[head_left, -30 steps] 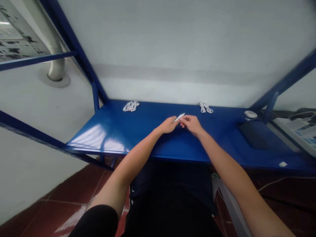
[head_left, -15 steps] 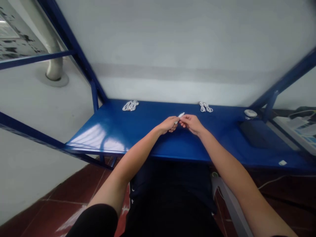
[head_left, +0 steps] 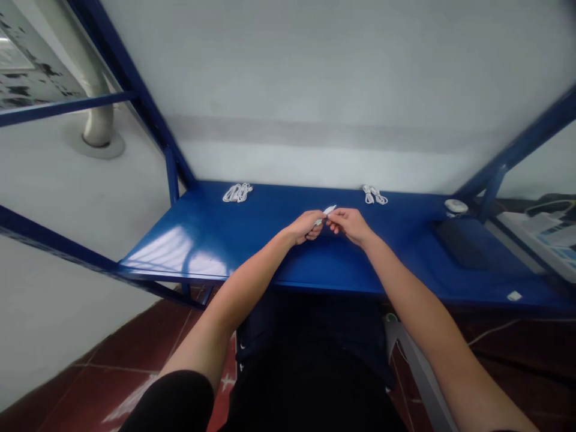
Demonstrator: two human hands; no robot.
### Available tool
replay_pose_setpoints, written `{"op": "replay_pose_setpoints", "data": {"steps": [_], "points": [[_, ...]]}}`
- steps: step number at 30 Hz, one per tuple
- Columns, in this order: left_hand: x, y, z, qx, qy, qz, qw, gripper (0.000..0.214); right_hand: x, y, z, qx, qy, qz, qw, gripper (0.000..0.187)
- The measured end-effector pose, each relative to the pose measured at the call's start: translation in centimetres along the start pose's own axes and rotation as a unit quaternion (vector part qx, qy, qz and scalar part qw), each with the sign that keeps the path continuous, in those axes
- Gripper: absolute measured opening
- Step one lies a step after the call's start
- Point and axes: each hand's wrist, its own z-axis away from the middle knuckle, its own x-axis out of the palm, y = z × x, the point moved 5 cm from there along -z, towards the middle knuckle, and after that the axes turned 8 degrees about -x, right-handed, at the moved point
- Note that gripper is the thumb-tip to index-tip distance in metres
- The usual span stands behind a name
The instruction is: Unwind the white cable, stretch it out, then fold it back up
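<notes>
Over the middle of the blue table (head_left: pixel 252 240), my left hand (head_left: pixel 306 227) is closed around a white cable (head_left: pixel 330 210), folded into a narrow bundle. One end of the bundle sticks out past the thumb, and the rest is mostly covered by the fingers. My right hand (head_left: pixel 350 224) meets it from the other side, thumb and fingertips pinched on the bundle close to the left thumb. What exactly the right fingertips grip is too small to make out clearly.
Coiled white cables (head_left: pixel 237 192) lie at the back left of the table, and tied white cable bundles (head_left: pixel 374 194) at the back right. Further right are a round white object (head_left: pixel 456 207), a dark flat pad (head_left: pixel 461 243) and a small white piece (head_left: pixel 513 296). Blue frame posts (head_left: pixel 172 174) border the table.
My left hand has shifted and turned very slightly, showing a little more of the white bundle below the thumb. My right hand stays almost in place.
</notes>
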Motion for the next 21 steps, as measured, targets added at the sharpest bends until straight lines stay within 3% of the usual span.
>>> {"op": "replay_pose_setpoints", "data": {"steps": [4,10,17,21], "points": [[-0.2,-0.3,-0.2,-0.038,0.013,0.025,0.999,0.026,0.2,-0.6,0.2,-0.109,-0.003,0.142,0.984,0.029],[-0.3,-0.4,-0.3,-0.058,0.015,0.093,0.994,0.03,1.2,-1.3,1.0,-0.292,0.036,0.336,0.895,0.012],[-0.1,-0.3,-0.1,-0.048,0.063,0.06,0.995,0.029,1.5,-1.2,1.3,-0.298,0.027,0.386,0.873,0.011],[0.0,-0.4,-0.4,-0.042,0.057,0.039,0.997,0.027,1.4,-1.5,1.3,-0.309,0.041,0.396,0.864,0.014]]}}
